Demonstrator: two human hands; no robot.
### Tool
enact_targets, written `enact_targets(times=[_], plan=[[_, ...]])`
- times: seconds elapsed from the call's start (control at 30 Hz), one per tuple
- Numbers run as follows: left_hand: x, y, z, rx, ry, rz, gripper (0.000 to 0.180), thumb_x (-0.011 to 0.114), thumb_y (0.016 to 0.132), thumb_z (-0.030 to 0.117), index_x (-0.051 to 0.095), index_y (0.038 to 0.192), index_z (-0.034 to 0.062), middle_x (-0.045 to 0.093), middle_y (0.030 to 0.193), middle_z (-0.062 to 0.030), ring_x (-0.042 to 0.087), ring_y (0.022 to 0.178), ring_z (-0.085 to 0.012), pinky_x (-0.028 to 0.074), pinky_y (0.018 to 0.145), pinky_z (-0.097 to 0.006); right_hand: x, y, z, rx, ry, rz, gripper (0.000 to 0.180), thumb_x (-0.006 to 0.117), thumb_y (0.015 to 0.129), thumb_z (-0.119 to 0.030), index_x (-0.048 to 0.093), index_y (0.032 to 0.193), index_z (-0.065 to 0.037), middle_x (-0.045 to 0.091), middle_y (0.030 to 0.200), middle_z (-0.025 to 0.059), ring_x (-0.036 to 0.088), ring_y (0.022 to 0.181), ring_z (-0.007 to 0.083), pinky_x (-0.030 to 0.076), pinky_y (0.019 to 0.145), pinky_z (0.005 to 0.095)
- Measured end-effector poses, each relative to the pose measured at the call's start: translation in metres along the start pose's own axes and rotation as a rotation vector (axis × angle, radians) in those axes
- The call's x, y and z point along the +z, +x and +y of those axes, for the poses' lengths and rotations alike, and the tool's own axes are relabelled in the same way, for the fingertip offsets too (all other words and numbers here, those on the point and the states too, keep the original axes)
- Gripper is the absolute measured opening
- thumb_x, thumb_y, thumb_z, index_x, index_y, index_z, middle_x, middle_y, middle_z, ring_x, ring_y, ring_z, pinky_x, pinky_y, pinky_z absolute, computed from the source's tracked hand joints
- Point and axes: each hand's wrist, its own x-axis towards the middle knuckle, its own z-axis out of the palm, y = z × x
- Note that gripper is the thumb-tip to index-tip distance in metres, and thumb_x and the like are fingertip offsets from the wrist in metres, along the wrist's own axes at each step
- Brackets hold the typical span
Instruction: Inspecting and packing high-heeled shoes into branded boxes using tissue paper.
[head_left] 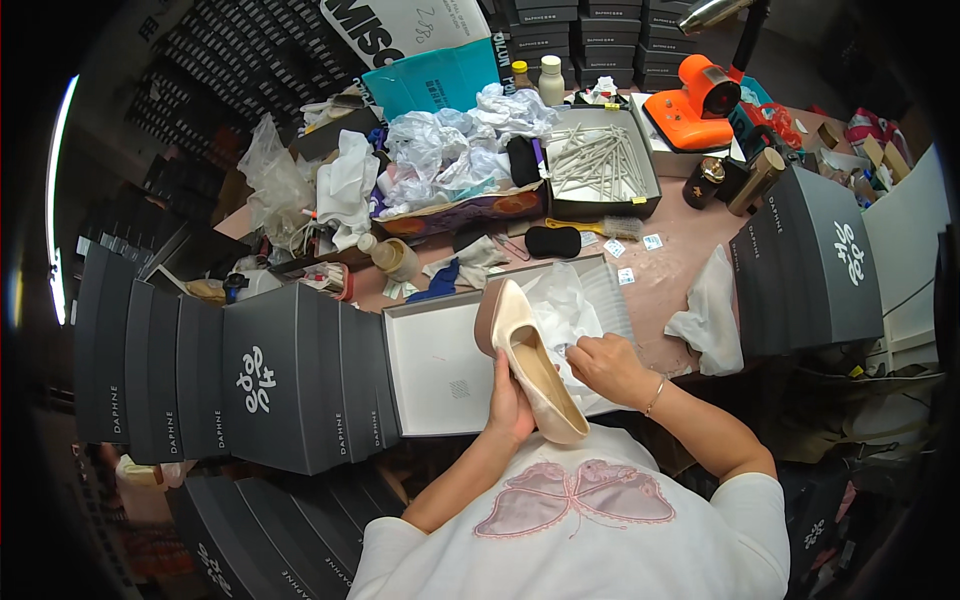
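- A white light tube [62, 200] glares at the left edge of the frame, burnt out to plain white and bowed by the lens.
- Over the middle the light is bright and fairly even; I can make out the pale shoe [548, 385] and both hands [612, 366] crisply enough, with only soft shading inside the shoe.
- The crumpled paper [430, 150] and white shirt [600, 550] come up brightest, some folds nearly washed out.
- Dimness gathers at upper left and lower left, where the small detail turns murky and soft.
- Black swallows the corners, and the stacked grey boxes [275, 375] at left lean and stretch with the fisheye bend.
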Motion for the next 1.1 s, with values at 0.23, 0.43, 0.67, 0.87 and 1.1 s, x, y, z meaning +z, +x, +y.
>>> enact_targets(times=[0.23,0.43,0.67,0.87,1.1], plan=[[0.000,-0.005,-0.020,-0.126,0.039,-0.071,0.069,0.027,0.097,0.061,0.031,0.141,0.0084,0.047,0.132,-0.0135,0.049,0.120,-0.0276,0.041,0.102,-0.047,0.036,0.024,0.003,-0.087,-0.085,-0.090,0.007,0.060,0.076,-0.017,0.057,0.076,-0.011,0.055,0.069,0.0012,0.057,0.053,0.0156,0.043,0.054,0.0311],[0.005,-0.007,-0.021,-0.121,0.023,-0.051,0.068,0.026,0.097,0.062,0.033,0.140,0.0100,0.047,0.133,-0.0116,0.048,0.122,-0.0264,0.041,0.103,-0.046,0.043,0.021,0.003,-0.104,-0.037,-0.084,0.008,0.060,0.075,-0.016,0.055,0.072,-0.011,0.054,0.067,0.0018,0.056,0.053,0.0163,0.043,0.054,0.0303],[-0.012,-0.001,0.005,0.084,-0.067,-0.022,0.074,0.030,0.092,0.069,0.045,0.130,0.0077,0.055,0.116,-0.0113,0.056,0.106,-0.0289,0.049,0.090,-0.047,-0.018,-0.010,0.002,0.113,0.039,0.110,0.021,0.069,0.070,-0.013,0.056,0.085,-0.006,0.054,0.070,0.0050,0.056,0.057,0.0233,0.045,0.055,0.0322],[-0.004,-0.003,0.007,0.368,0.253,0.005,0.076,0.031,0.091,0.070,0.042,0.131,0.0066,0.054,0.115,-0.0117,0.054,0.108,-0.0279,0.046,0.092,-0.042,-0.003,0.011,-0.008,0.631,1.093,0.052,0.067,0.065,0.089,-0.016,0.029,0.144,0.000,0.060,0.111,0.0175,0.064,0.091,0.0221,0.052,0.077,0.0318],[-0.004,0.015,-0.013,0.846,0.629,-0.240,0.078,0.037,0.094,0.062,0.018,0.143,0.0048,0.027,0.146,-0.0109,0.035,0.130,-0.0221,0.030,0.108,-0.038,-0.023,0.067,-0.048,0.685,2.778,0.239,0.059,0.058,0.095,-0.023,0.030,0.146,-0.013,0.055,0.125,0.0068,0.051,0.116,0.0169,0.043,0.101,0.0350]])
